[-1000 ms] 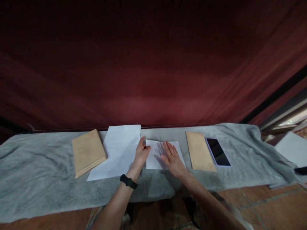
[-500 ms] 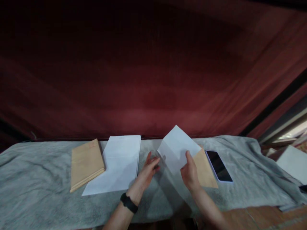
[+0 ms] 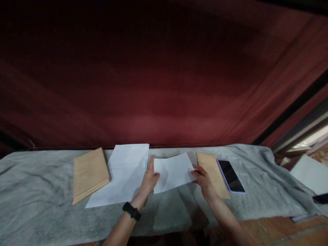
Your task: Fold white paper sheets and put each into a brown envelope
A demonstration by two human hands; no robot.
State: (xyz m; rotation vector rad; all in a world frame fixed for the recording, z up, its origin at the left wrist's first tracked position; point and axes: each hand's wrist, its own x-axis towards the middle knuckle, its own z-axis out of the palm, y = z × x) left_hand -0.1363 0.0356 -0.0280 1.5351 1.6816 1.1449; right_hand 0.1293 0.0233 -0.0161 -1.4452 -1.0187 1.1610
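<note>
A white sheet of paper (image 3: 173, 172), seemingly folded, is held out between my two hands above the grey cloth. My left hand (image 3: 149, 179), with a black band on its wrist, grips the sheet's left edge, its thumb toward the front and a finger pointing up along the side. On the right edge, the fingers of my right hand (image 3: 203, 179) pinch the same sheet. Partly behind the right hand and forearm lies a brown envelope (image 3: 215, 174). Just left of my left hand is a stack of white paper (image 3: 125, 174).
Several brown envelopes (image 3: 89, 174) are piled at the left, touching the white stack. A phone (image 3: 232, 176) with a pale purple edge lies to the right of the single envelope. The grey cloth (image 3: 266, 184) covers the surface, and a dark red panel (image 3: 164, 85) rises behind it.
The white sheet has come down and left, turned from a slant to nearly level. My left hand has closed on its left edge; my right hand has shifted to its right edge.
</note>
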